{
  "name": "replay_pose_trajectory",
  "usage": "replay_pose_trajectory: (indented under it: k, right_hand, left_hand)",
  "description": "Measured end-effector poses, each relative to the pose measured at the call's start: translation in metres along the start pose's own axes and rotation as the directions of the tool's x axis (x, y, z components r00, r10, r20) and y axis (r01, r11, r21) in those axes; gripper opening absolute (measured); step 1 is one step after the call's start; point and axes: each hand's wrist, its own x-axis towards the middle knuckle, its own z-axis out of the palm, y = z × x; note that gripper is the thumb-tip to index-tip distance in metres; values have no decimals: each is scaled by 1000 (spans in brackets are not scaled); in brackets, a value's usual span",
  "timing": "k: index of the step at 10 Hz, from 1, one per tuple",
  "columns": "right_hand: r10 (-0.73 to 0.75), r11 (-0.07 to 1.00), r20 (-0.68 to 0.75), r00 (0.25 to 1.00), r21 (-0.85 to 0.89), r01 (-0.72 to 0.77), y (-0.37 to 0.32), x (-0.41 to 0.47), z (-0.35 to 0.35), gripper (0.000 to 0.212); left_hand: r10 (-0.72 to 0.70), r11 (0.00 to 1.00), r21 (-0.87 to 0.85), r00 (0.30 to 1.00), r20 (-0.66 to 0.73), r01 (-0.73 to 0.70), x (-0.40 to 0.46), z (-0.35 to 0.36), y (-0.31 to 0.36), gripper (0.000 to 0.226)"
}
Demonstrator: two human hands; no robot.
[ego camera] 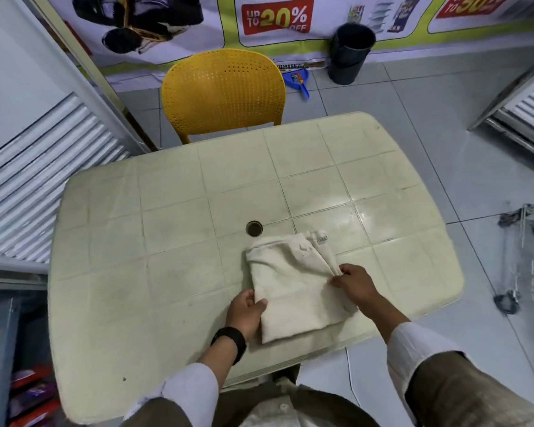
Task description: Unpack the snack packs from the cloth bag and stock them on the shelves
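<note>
Nearest us, both hands rest on the cloth bag [293, 288], which lies flat and folded on the table [173, 235] close to its near edge: the left hand [245, 312] grips the bag's near-left edge, thumb on top, and the right hand [353, 283] pinches a fold at its right side. The bag looks empty and no snack packs lie on the table, so we judge unpacking done; whether shelving is finished we cannot tell. Beyond the bag the table is bare to its far edge, where a yellow chair [222, 94] stands.
</note>
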Motion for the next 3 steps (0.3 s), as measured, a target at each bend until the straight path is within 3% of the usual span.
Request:
replay_pose_trajectory:
  k: [1, 2, 3]
  right_hand:
    - [11, 991, 79, 997, -135, -1, 20, -24, -2, 28]
    - [-42, 950, 52, 998, -306, 56, -3, -28, -1, 45]
    - [-158, 955, 3, 987, -253, 154, -56, -32, -9, 56]
  left_hand:
    - [-71, 997, 13, 996, 56, 71, -14, 6, -28, 20]
    - [-41, 976, 213, 999, 36, 32, -13, -14, -7, 62]
    - [41, 966, 256, 996, -81, -19, -19, -37, 50, 61]
